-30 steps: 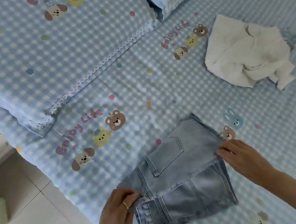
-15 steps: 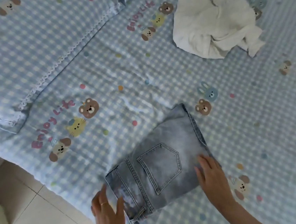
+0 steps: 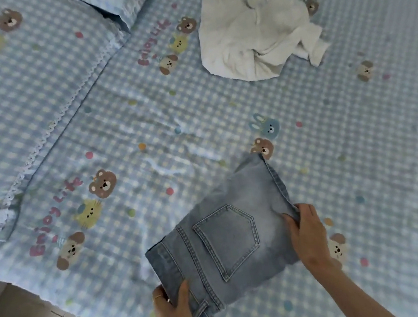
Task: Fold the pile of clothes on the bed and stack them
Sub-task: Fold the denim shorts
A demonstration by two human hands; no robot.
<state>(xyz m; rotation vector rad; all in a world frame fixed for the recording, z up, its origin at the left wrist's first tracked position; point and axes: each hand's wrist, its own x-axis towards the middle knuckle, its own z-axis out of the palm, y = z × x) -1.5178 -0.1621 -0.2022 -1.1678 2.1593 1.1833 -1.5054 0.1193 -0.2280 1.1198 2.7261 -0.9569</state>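
Now folded denim shorts [image 3: 226,236] lie near the bed's [image 3: 148,128] front edge. Left hand [image 3: 173,310] pinches their waistband corner; right hand [image 3: 307,233] grips their far side edge. Beyond the shorts, well apart, sits a crumpled white garment [image 3: 254,34].

The bed [image 3: 329,132] carries folded denim shorts [image 3: 226,234] and a crumpled white garment [image 3: 249,35].

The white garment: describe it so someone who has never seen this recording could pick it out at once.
On the blue checked bed sheet, look to the far side, away from the folded jeans that both hands grip. The white garment lies there crumpled and unfolded, beside a cartoon animal print; it is the only plain white, unpatterned cloth fully in view.
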